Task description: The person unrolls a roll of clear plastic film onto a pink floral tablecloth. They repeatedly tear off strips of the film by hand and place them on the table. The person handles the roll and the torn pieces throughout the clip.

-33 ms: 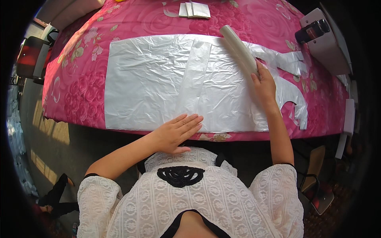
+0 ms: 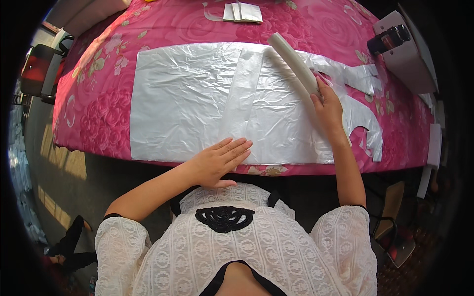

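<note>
A thin, shiny white plastic sheet [image 2: 177, 106] lies spread over the table, creased, with strap-like cut-outs at its right end. A narrow raised strip [image 2: 242, 89] runs across its middle from far to near. My left hand [image 2: 222, 160] rests flat on the sheet's near edge, fingers stretched out and holding nothing. My right hand [image 2: 329, 106] is wrapped round the near end of a pale, smooth tube [image 2: 294, 61], which slants across the sheet toward the far left. The tube's gripped end is partly hidden by my fingers.
A pink flowered cloth [image 2: 106, 111] covers the table. Several folded white packets [image 2: 242, 12] lie at the far side. At the right, a dark cylindrical object [image 2: 388, 39] stands against a pale box [image 2: 407, 64]. Chairs stand at the left [image 2: 37, 69] and lower right [image 2: 397, 241].
The tube's far end has swung slightly left and down, with a small turn of my right hand. My left hand has shifted a little away from me.
</note>
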`<action>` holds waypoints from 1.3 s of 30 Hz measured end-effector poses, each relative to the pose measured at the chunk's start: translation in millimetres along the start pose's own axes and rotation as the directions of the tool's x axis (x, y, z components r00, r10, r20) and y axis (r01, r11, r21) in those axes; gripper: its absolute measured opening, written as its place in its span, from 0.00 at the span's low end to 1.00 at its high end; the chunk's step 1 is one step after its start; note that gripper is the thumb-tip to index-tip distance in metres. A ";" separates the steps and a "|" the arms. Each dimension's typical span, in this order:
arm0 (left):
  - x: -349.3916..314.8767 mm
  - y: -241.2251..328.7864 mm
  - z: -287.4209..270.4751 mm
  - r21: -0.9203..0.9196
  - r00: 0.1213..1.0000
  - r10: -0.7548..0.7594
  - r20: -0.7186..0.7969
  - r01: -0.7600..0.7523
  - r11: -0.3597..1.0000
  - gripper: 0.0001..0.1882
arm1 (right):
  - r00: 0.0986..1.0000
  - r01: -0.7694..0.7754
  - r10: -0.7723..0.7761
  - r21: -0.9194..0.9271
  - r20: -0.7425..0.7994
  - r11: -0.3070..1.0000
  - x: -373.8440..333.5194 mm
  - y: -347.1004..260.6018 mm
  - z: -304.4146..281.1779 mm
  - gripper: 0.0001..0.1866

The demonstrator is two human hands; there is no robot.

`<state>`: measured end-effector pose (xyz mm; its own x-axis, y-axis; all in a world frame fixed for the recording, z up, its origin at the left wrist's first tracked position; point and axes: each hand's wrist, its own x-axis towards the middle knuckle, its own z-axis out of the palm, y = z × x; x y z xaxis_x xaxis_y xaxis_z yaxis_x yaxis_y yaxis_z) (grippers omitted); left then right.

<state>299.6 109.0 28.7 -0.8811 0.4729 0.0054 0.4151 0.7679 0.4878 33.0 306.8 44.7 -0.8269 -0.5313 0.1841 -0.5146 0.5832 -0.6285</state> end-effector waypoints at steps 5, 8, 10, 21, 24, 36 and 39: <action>9.5 1.0 8.8 0.152 0.998 -0.048 0.039 0.042 0.988 0.39 | 0.782 0.493 -0.467 0.050 0.412 0.869 -42.2 -46.2 17.9 0.25; 9.2 15.7 45.9 0.407 0.993 -0.051 -0.108 0.091 0.909 0.29 | 0.672 0.643 -0.615 0.087 0.413 0.760 -46.1 -65.1 46.0 0.27; 11.5 21.7 50.1 0.401 0.989 -0.100 -0.106 0.134 0.906 0.28 | 0.630 0.709 -0.671 0.062 0.392 0.702 -34.9 -71.9 62.7 0.26; 8.1 27.1 59.1 0.435 0.977 -0.082 -0.199 0.163 0.886 0.26 | 0.698 0.692 -0.690 0.064 0.195 0.719 74.1 -98.7 141.8 0.28; -2.3 23.8 50.2 0.361 0.976 -0.038 -0.213 0.115 0.925 0.26 | 0.782 0.603 -0.617 0.143 0.089 0.784 47.8 -103.3 119.7 0.28; -16.0 -1.3 24.7 -0.192 0.914 0.087 -0.397 -0.175 0.966 0.25 | 0.541 0.572 -0.633 0.310 0.554 0.760 -76.3 -80.1 63.8 0.30; -9.5 -2.6 9.3 -0.242 0.906 0.022 -0.423 -0.136 0.961 0.27 | 0.614 0.599 -0.621 0.225 0.488 0.769 -82.2 -76.4 70.5 0.28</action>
<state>309.0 106.5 19.3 -0.8850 0.2622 0.3847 0.4638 0.5687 0.6793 156.3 262.6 24.3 -0.0776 -0.9879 0.1345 -0.8399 -0.0079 -0.5426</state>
